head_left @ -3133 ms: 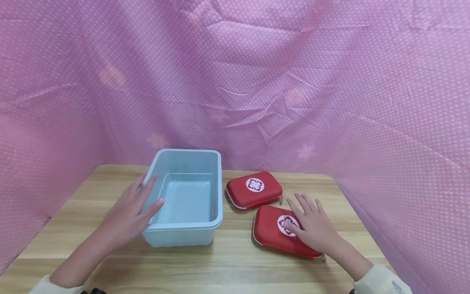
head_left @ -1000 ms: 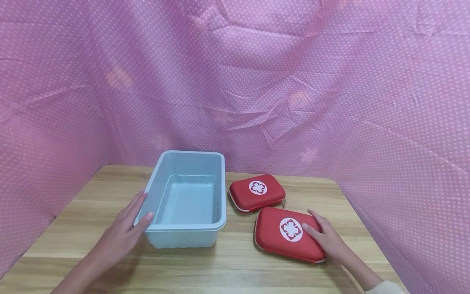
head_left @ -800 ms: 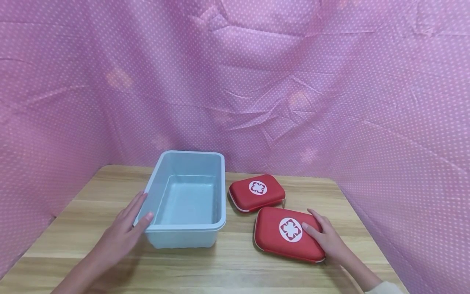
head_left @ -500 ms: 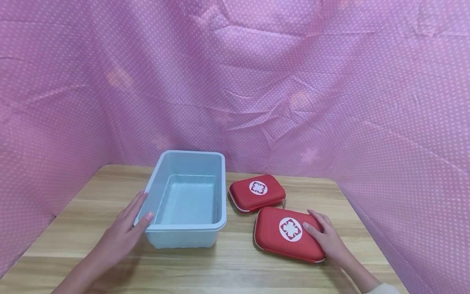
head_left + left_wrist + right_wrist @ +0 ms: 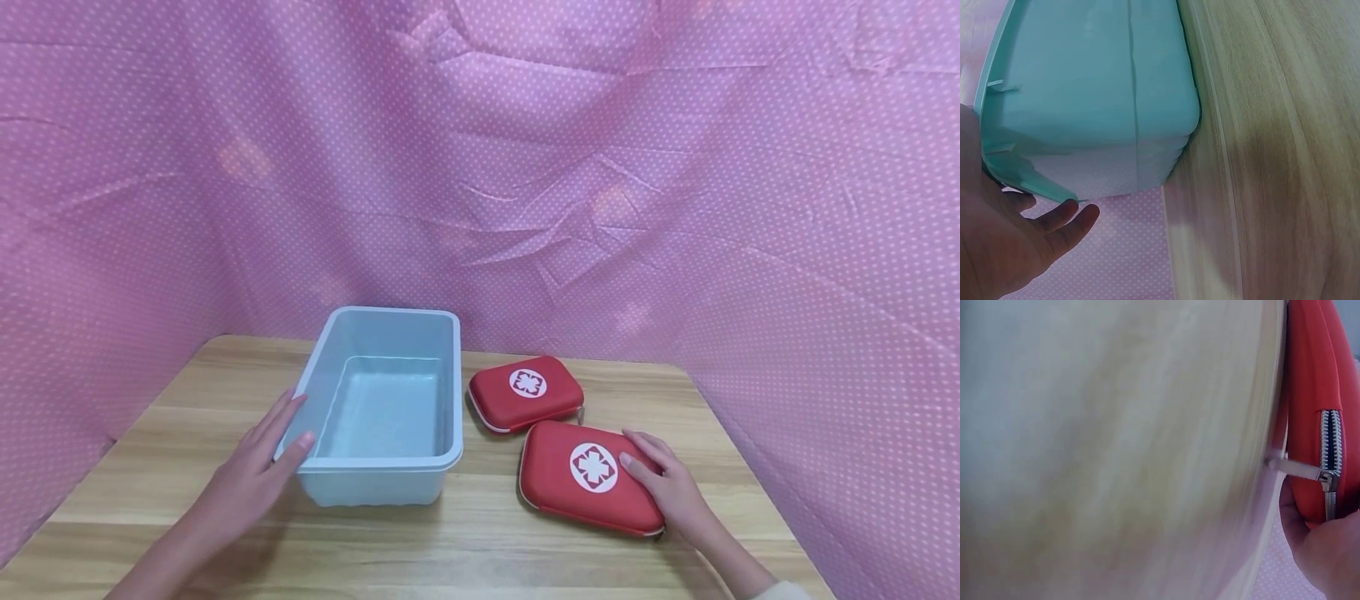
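A pale blue plastic bin [image 5: 371,463] stands on the left half of the table with nothing inside. My left hand [image 5: 247,475] rests at its near left rim, fingers fairly straight along the outside and thumb over the edge; fingertips [image 5: 1079,224] show beside the rim in the left wrist view. Right of the bin lies a red zippered first-aid case [image 5: 555,471] with a white round emblem. My right hand [image 5: 681,493] grips its right end, thumb on top. In the right wrist view its zipper pull [image 5: 1300,469] sticks out, below a short stretch of parted teeth.
A second red first-aid case [image 5: 495,392] lies just behind the first, close to the bin's right side. Pink dotted cloth [image 5: 480,167] hangs around the back and sides of the wooden table [image 5: 480,550].
Since the oldest frame my right hand has gone from spread over the near case to gripping its right end. My left hand has drawn back along the rim. Over the last second, hardly any movement.
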{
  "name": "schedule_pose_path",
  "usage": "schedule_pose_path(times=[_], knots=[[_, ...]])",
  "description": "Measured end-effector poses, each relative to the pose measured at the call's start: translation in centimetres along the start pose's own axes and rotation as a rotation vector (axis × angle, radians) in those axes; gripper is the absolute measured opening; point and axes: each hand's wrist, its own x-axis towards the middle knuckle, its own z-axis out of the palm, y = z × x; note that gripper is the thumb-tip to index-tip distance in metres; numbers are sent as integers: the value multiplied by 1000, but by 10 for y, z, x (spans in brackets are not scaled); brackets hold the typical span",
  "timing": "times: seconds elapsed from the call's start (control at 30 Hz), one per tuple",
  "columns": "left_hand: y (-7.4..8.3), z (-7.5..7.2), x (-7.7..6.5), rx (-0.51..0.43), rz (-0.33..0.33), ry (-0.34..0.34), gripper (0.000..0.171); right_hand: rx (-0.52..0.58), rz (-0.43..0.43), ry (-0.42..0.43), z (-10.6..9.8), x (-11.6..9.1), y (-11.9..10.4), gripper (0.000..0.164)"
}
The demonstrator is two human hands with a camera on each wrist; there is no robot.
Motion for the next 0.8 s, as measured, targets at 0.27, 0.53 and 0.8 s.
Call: schedule_pose_path(times=[0.27, 0.53, 0.8], knots=[[0, -1, 0, -14, 7, 2, 59, -4, -34, 18, 2, -2, -3, 51], [0, 1, -1, -24, 10, 4, 60, 8, -41, 29, 3, -3, -7, 50], [0, 1, -1, -27, -7, -2, 60, -11, -68, 43, -6, 2, -21, 50]])
